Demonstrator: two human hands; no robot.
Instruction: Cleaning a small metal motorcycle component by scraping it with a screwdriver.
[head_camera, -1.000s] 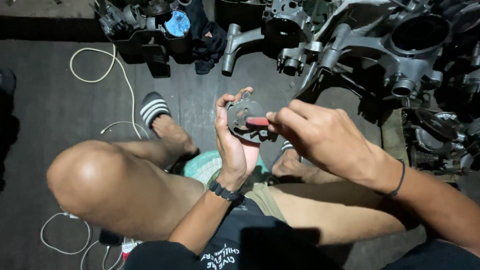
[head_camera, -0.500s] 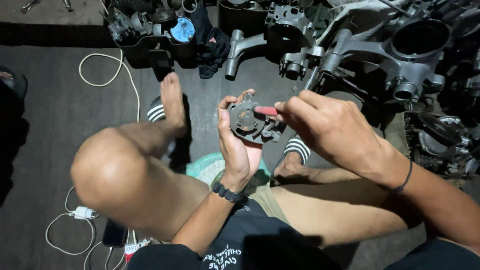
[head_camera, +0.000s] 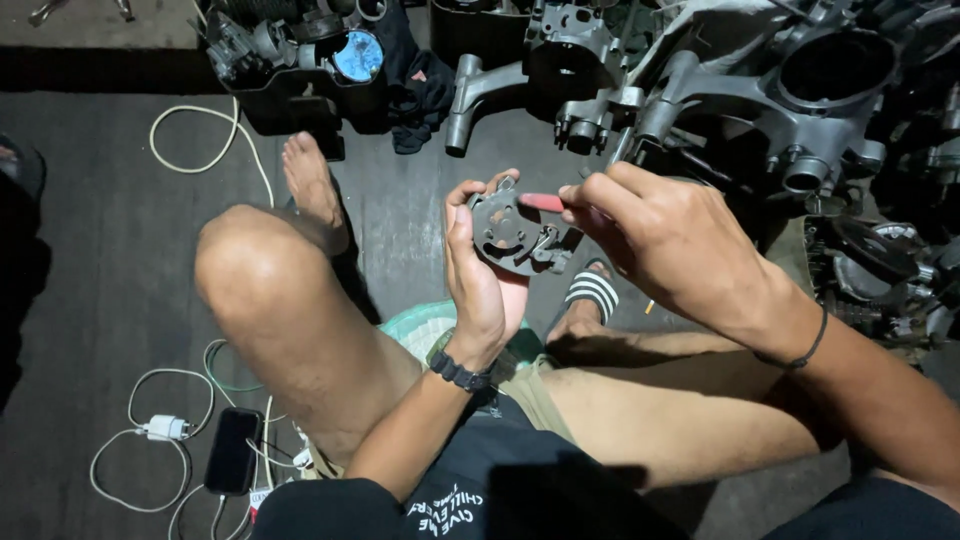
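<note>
Above the person's lap, in the middle of the view, the left hand (head_camera: 480, 275) holds a small metal plate (head_camera: 512, 235) upright, thumb on its near left rim and fingertips hooked over its far edge, so the hand is curled about halfway shut around it. The right hand (head_camera: 670, 240) comes in from the right, its fingers pinched shut on a red-handled tool (head_camera: 545, 203), whose tip lies against the upper face of the plate.

The plate looks like stiff, cast or stamped metal: it should neither bend nor crush, and seems light enough for one hand. Its dull grey surface may be oily, so it could slip. The rim, where the left hand already grips, looks the soundest place to hold; the small fittings on its lower right seem less fit for that.

It is roughly round and dark grey, with a curved slot, a few holes, and a small bracket or spring part at the lower right edge. Finer detail is too dim to tell.

Around it: a bare foot (head_camera: 312, 185) on the dark floor (head_camera: 90, 250) to the left, a striped sandal (head_camera: 592, 290) just beyond the right knee, grey engine castings (head_camera: 760, 110) piled far right, a phone (head_camera: 232, 450) and white cables (head_camera: 160, 430) near left.
</note>
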